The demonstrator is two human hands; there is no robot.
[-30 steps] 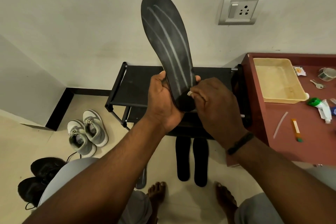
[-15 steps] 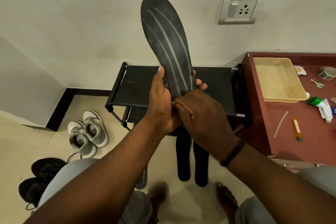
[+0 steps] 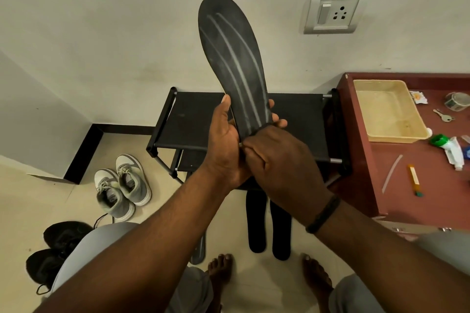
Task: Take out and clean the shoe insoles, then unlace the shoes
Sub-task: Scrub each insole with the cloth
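Standing upright before the black shoe rack [image 3: 193, 119], the dark insole [image 3: 231, 58] has kept its pose, heel low in the left hand [image 3: 223, 150], whose thumb and fingers clasp its edges. The right hand [image 3: 282, 173], half a second ago just beneath the heel, now lies over it, fingers curled against the insole's lower end. Two more insoles [image 3: 269, 226] lie on the floor below.

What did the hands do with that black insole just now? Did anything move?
The right hand slid from the insole's heel side over toward the left hand, and its fingers now cover the heel. The left hand's thumb straightened up along the edge. The left hand kept its grip, the insole stayed upright, and the grey shoes and floor insoles did not move.
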